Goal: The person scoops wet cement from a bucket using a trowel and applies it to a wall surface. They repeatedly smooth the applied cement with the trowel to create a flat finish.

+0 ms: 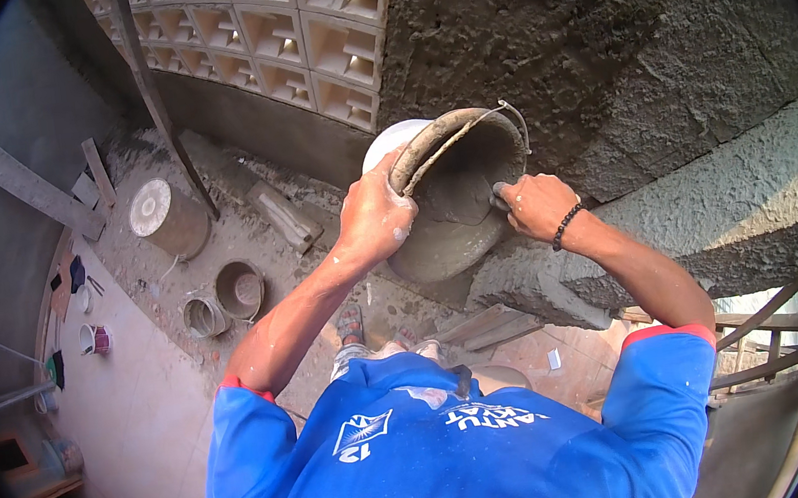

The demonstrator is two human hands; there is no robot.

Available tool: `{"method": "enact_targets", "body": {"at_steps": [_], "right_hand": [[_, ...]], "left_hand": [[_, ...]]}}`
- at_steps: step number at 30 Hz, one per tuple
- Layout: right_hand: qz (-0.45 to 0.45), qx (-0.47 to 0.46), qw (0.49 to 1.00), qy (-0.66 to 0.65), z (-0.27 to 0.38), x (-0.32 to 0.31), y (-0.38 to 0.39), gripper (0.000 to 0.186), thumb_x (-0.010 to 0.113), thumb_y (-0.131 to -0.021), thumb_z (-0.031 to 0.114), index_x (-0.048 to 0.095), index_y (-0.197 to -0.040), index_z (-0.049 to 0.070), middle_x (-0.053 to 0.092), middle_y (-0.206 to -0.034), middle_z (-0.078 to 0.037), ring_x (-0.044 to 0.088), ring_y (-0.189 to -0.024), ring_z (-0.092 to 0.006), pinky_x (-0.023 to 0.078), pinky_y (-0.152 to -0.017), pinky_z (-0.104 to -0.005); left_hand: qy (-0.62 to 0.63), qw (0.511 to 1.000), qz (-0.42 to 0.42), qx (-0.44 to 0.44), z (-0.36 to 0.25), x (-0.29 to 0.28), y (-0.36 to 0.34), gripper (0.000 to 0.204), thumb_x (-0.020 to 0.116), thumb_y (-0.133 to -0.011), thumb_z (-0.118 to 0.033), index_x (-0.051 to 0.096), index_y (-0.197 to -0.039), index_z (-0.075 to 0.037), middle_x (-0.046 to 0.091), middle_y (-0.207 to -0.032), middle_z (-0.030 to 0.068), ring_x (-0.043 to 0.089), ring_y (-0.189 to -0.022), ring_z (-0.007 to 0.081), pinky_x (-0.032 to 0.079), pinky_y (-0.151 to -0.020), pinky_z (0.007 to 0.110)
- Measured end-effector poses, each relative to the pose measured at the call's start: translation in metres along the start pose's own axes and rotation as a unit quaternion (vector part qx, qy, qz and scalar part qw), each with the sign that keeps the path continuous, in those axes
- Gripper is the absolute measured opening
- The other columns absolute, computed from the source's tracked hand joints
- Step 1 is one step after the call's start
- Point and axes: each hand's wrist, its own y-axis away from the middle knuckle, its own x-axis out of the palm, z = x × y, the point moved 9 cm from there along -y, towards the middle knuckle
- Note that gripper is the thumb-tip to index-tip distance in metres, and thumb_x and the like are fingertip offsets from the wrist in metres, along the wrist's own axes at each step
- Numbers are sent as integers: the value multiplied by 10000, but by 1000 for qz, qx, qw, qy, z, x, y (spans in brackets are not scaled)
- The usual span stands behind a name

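A bucket [458, 250] caked with grey mortar is tilted in front of me, its mouth and wire handle [525, 126] toward the wall. My left hand [377, 214] is closed round the left side of its rim. Wet grey mortar [457, 193] lies inside. At the right side of the bucket's mouth, my right hand [540, 205] is closed, thumb at the mortar; what it grips is hidden. A white rounded surface [395, 141] shows just behind the bucket, beside my left hand.
Rough, wet plaster covers the wall [593, 50] ahead, beside pale vent blocks [276, 32]. A mortar-covered ledge [689, 206] runs along the right. Below left stand a large drum-like container [182, 224], two smaller buckets [240, 289] and a leaning pole [156, 100]. Planks [487, 326] lie near my feet.
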Motion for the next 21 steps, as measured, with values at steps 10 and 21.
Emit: {"method": "enact_targets", "body": {"at_steps": [10,21], "right_hand": [[-107,58,918,-376,-3,71,34,412,684,-796,308,637,-1125,65,688,-907,-212,661,-837,-402,533,-766,-458],[-76,42,962,-258,-60,-62,77,388,707,-780,275,643,-1089,50,690,-892,-184,675,-799,-355,533,-725,-406]], "left_hand": [[-21,999,23,-16,4,26,5,658,531,-705,4,515,-1355,-104,673,-1091,187,639,-1059,327,469,-939,391],[264,963,-45,-4,11,17,3,658,503,-607,92,528,-1262,37,575,-974,30,499,-822,117,426,-706,225]]}}
